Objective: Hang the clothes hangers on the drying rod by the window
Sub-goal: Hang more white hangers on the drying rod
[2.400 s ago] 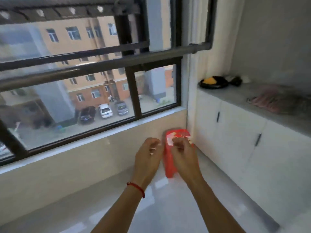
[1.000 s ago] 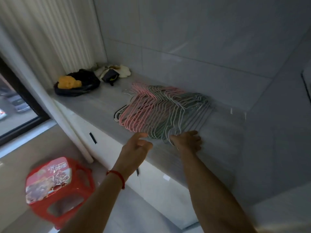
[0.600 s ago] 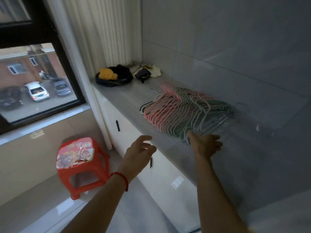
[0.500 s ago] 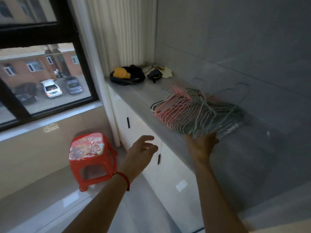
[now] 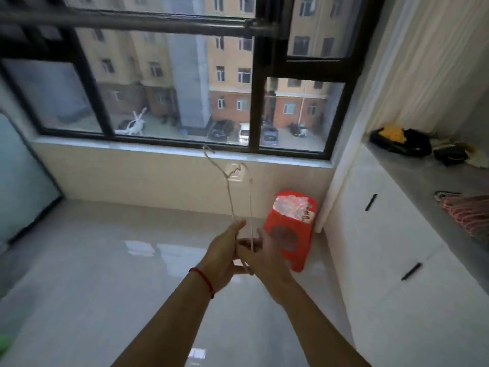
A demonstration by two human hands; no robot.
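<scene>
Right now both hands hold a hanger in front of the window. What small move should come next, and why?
Probably raise the hanger toward the drying rod. The left hand and right hand grip its lower part, its hook points up but sits far below the rod, and nothing hangs there yet.

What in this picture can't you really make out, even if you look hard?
- Head view: the hanger is thin and blurred; how many wires the left hand and right hand hold is unclear.
- The pile of hangers is cut off by the right edge.
- The drying rod runs out past the left edge.
</scene>
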